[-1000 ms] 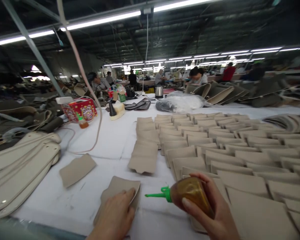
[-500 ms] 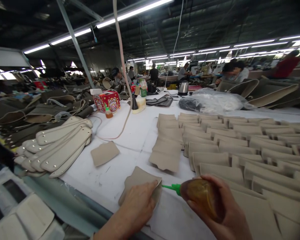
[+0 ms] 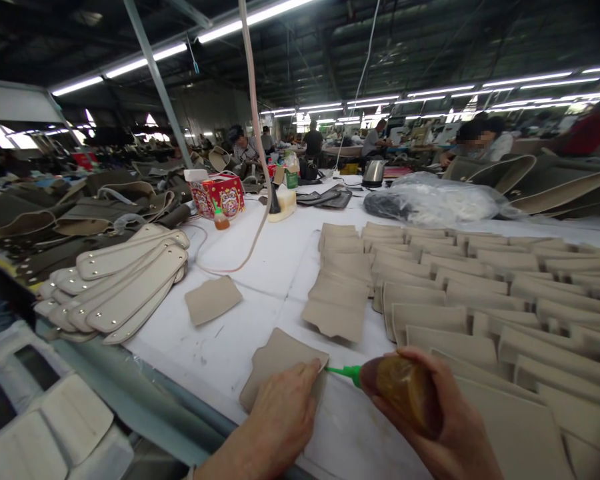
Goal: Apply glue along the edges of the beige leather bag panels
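Note:
My right hand (image 3: pixel 445 420) is wrapped round a squeeze bottle (image 3: pixel 403 390) of amber-brown liquid, tilted on its side. Its green nozzle (image 3: pixel 344 373) points left, the tip at the right corner of a beige leather-like piece (image 3: pixel 283 357). Holding that piece near the same corner is my left hand (image 3: pixel 285 407), fingers close together on its edge; part of the piece lies hidden beneath the hand. A second flat piece (image 3: pixel 213 300) lies apart, farther up on the white table (image 3: pixel 260 313).
Overlapping rows of beige pieces (image 3: pixel 425 320) cover the table's right side. Studded cream straps (image 3: pixel 130 287) lie stacked at left. Behind are a red box (image 3: pixel 217 197), a small bottle (image 3: pixel 221 219), a hanging hose (image 3: pixel 257 133), a kettle (image 3: pixel 373 173) and a plastic bag (image 3: pixel 445 200).
The whole view has shifted slightly. The piece's right edge, earlier raised beside my left fingers, now looks flatter. My right hand keeps the bottle at that corner.

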A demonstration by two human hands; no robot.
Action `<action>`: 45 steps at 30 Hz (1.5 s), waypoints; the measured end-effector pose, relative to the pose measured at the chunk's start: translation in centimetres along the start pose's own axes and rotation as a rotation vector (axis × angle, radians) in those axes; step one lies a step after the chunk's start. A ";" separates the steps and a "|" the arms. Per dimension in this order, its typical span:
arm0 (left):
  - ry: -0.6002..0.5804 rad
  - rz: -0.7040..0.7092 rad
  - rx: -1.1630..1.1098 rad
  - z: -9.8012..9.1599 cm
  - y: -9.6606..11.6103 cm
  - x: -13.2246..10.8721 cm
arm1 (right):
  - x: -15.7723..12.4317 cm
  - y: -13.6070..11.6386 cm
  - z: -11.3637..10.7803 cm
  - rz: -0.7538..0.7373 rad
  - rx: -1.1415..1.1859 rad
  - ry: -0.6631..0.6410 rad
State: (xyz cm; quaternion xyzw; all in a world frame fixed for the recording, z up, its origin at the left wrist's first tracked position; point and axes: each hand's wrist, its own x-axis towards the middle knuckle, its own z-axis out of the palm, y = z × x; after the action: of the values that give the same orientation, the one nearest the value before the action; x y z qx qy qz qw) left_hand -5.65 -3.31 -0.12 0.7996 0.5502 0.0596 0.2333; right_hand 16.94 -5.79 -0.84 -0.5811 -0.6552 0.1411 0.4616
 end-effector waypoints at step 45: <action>-0.002 -0.004 -0.046 -0.6 0.3 -1.1 | -0.9 -0.4 -0.8 0.337 0.317 -0.165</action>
State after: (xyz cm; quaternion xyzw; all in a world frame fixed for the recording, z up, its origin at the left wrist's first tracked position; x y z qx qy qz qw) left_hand -6.00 -4.21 0.72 0.7928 0.5501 0.0710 0.2525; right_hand 17.20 -7.00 -0.50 -0.5891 -0.5543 0.3642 0.4616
